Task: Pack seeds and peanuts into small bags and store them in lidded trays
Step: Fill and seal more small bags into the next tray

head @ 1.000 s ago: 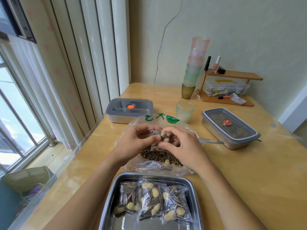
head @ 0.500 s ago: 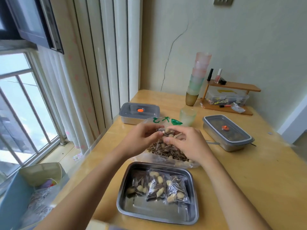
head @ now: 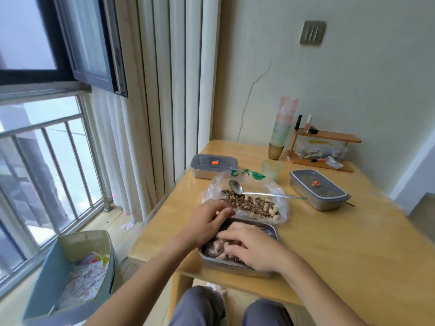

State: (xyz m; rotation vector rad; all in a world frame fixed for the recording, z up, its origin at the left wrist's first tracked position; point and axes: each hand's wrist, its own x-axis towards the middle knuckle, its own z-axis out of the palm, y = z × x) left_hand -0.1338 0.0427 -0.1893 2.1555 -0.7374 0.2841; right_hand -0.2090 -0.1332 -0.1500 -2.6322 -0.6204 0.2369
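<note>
1. Now the right hand point(head: 256, 250), fingers straight, presses the small bags point(head: 213, 249) inside the open tray point(head: 226, 267), lower centre; flatten them below its rim.
2. Left hand point(head: 209, 220) curls at the far edge; grasp unclear.

Left hand point(head: 207, 222) and right hand point(head: 255, 249) moved from seed bag point(head: 213, 187) into tray point(head: 271, 228).

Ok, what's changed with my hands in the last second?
Both hands came toward you from over the big seed bag to the open tray; the right hand now lies on the small bags in it, the left hand rests at its far left rim. The spoon, the left lidded tray, the right lidded tray and the green cup stayed put.
</note>
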